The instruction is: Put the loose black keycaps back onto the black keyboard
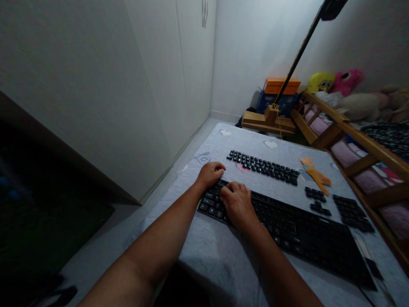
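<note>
Two bare hands at work over a black keyboard (319,238), which lies aslant from the center of the frame to the lower right, on a pale cloth (212,247) printed with hearts. The left hand (211,175), near the center, is at the keyboard's upper left corner with its fingers curled inward; whether anything is held between them cannot be told. The right hand (237,202), just beside it toward the right, rests over the keys of the keyboard's left part, palm down and fingers bent; its fingertips are hidden, so their spacing and any hold cannot be told. Above the keyboard, right of center, a long group of loose black keys (263,166) lies in rows on the cloth. Farther right are two small clusters of keys (315,194), one above the other, and a larger block of keys (353,213) near the right edge. An orange brush (316,177) lies slantwise above the small clusters. A pale cupboard (153,68) fills the upper left. At the upper right stand a dark pole (302,52) on a wooden base (266,123), an orange box (281,86), and a wooden bed rail (361,132) with soft toys (347,83) behind it.
</note>
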A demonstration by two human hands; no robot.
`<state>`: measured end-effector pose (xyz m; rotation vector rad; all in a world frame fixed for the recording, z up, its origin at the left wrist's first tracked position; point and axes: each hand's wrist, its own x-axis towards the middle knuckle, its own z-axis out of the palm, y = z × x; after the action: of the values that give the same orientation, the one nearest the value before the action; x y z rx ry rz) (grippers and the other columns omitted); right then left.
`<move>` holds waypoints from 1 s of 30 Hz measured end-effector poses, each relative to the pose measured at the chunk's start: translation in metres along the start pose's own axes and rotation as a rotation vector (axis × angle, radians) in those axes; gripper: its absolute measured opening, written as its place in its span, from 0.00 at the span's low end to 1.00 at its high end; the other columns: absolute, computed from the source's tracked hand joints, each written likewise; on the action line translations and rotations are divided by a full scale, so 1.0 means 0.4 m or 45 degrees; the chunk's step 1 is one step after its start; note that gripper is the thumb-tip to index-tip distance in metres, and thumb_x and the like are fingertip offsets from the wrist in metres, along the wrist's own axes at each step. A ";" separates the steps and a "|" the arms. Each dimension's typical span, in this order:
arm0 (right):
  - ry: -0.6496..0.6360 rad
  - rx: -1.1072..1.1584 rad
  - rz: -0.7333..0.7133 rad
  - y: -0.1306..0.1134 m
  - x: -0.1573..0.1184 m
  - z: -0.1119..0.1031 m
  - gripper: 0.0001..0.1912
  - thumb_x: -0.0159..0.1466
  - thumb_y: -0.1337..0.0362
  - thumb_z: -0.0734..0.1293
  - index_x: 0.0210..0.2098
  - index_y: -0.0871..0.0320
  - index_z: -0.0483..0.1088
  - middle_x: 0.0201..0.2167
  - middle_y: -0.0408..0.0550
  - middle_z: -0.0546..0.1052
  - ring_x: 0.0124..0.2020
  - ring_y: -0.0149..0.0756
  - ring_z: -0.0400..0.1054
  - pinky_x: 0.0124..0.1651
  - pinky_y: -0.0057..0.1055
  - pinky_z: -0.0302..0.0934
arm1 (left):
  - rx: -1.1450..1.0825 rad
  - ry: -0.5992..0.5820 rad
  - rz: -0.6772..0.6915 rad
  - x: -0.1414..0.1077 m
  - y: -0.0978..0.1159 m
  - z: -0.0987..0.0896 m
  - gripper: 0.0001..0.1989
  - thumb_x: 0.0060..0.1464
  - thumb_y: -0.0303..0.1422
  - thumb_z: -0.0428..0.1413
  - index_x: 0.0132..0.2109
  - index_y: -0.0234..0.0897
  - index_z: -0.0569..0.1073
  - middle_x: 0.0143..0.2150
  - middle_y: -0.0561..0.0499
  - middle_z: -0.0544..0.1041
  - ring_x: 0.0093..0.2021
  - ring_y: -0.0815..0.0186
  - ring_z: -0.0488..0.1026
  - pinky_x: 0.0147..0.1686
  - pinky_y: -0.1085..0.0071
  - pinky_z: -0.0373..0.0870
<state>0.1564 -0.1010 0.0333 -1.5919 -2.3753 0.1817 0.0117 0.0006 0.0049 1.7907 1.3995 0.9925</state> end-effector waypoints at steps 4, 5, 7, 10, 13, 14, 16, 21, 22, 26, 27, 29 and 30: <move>-0.006 -0.006 0.004 0.000 0.001 0.002 0.06 0.68 0.62 0.63 0.38 0.51 0.73 0.43 0.47 0.73 0.47 0.42 0.60 0.49 0.38 0.50 | 0.008 0.004 -0.012 0.001 -0.001 -0.001 0.11 0.50 0.29 0.54 0.37 0.34 0.80 0.33 0.51 0.81 0.35 0.66 0.75 0.38 0.73 0.70; -0.008 -0.014 0.002 0.000 0.000 0.002 0.06 0.68 0.62 0.63 0.38 0.50 0.73 0.43 0.47 0.73 0.47 0.42 0.60 0.49 0.38 0.50 | 0.010 0.000 -0.014 0.000 0.000 -0.001 0.11 0.50 0.29 0.54 0.37 0.34 0.80 0.33 0.50 0.81 0.34 0.66 0.75 0.38 0.73 0.70; -0.006 -0.025 -0.004 0.000 -0.001 0.001 0.06 0.68 0.62 0.63 0.39 0.50 0.72 0.43 0.47 0.72 0.47 0.42 0.60 0.49 0.38 0.50 | 0.011 -0.008 -0.013 0.000 0.001 -0.001 0.11 0.50 0.29 0.54 0.37 0.34 0.80 0.33 0.50 0.80 0.34 0.67 0.75 0.38 0.73 0.70; -0.002 -0.019 -0.007 -0.002 -0.003 -0.001 0.05 0.68 0.63 0.63 0.39 0.51 0.71 0.44 0.47 0.72 0.48 0.42 0.60 0.50 0.38 0.50 | 0.007 -0.006 -0.011 0.000 0.000 -0.001 0.11 0.50 0.29 0.54 0.37 0.34 0.80 0.33 0.51 0.80 0.35 0.67 0.75 0.39 0.73 0.70; -0.003 -0.014 -0.002 -0.005 -0.006 -0.004 0.04 0.67 0.64 0.63 0.39 0.51 0.71 0.45 0.47 0.72 0.48 0.42 0.60 0.51 0.38 0.51 | -0.005 0.004 -0.005 -0.001 -0.001 -0.001 0.11 0.50 0.29 0.54 0.37 0.34 0.80 0.33 0.51 0.80 0.35 0.67 0.75 0.39 0.73 0.70; 0.000 -0.017 -0.003 -0.006 -0.008 -0.005 0.04 0.67 0.64 0.63 0.39 0.52 0.71 0.45 0.47 0.72 0.48 0.42 0.60 0.51 0.38 0.51 | -0.007 0.005 -0.005 -0.001 -0.001 -0.001 0.11 0.50 0.29 0.54 0.37 0.34 0.80 0.33 0.51 0.80 0.35 0.67 0.75 0.39 0.73 0.70; 0.007 -0.030 -0.008 -0.008 -0.009 -0.005 0.05 0.68 0.64 0.63 0.39 0.52 0.71 0.44 0.47 0.72 0.47 0.42 0.60 0.51 0.38 0.51 | -0.006 0.006 -0.013 -0.001 0.000 -0.002 0.11 0.50 0.29 0.54 0.37 0.34 0.80 0.33 0.51 0.80 0.35 0.67 0.75 0.38 0.73 0.71; 0.000 -0.064 -0.024 -0.010 -0.010 -0.004 0.07 0.68 0.66 0.61 0.39 0.52 0.71 0.44 0.49 0.72 0.47 0.42 0.60 0.50 0.38 0.51 | 0.006 0.008 -0.017 -0.002 0.005 -0.003 0.11 0.50 0.29 0.54 0.37 0.34 0.80 0.32 0.50 0.80 0.34 0.67 0.74 0.38 0.73 0.71; -0.004 -0.066 -0.026 -0.010 -0.009 -0.005 0.08 0.68 0.66 0.61 0.39 0.52 0.71 0.44 0.49 0.72 0.47 0.42 0.60 0.50 0.38 0.51 | 0.009 0.009 -0.016 -0.002 0.005 -0.003 0.11 0.50 0.29 0.54 0.37 0.34 0.80 0.32 0.50 0.80 0.34 0.67 0.74 0.38 0.73 0.70; -0.010 -0.083 -0.032 -0.011 -0.008 -0.006 0.09 0.69 0.66 0.60 0.39 0.52 0.72 0.43 0.49 0.72 0.47 0.42 0.60 0.50 0.38 0.50 | 0.006 0.005 -0.015 -0.002 0.003 -0.003 0.11 0.50 0.29 0.53 0.37 0.34 0.80 0.31 0.51 0.80 0.33 0.67 0.74 0.37 0.74 0.70; -0.006 -0.086 -0.034 -0.011 -0.008 -0.005 0.09 0.69 0.66 0.60 0.39 0.52 0.72 0.43 0.49 0.72 0.47 0.42 0.60 0.50 0.38 0.50 | 0.003 0.005 -0.015 -0.002 0.003 -0.003 0.11 0.49 0.29 0.53 0.37 0.34 0.80 0.31 0.51 0.79 0.33 0.67 0.74 0.37 0.74 0.70; 0.004 -0.087 -0.037 -0.011 -0.008 -0.003 0.09 0.69 0.66 0.60 0.39 0.52 0.72 0.43 0.49 0.71 0.46 0.42 0.60 0.50 0.38 0.50 | -0.001 0.008 -0.014 -0.002 0.001 -0.003 0.11 0.49 0.29 0.54 0.37 0.34 0.80 0.31 0.51 0.79 0.33 0.67 0.74 0.37 0.73 0.70; 0.007 -0.087 -0.039 -0.011 -0.008 -0.002 0.09 0.69 0.65 0.60 0.39 0.52 0.71 0.43 0.48 0.71 0.46 0.42 0.60 0.50 0.38 0.50 | -0.001 0.008 -0.016 -0.002 0.001 -0.003 0.11 0.49 0.29 0.54 0.37 0.34 0.80 0.31 0.51 0.80 0.33 0.67 0.74 0.37 0.73 0.70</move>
<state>0.1539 -0.1059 0.0348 -1.5821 -2.4247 0.0908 0.0108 0.0000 0.0058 1.7776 1.4127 0.9930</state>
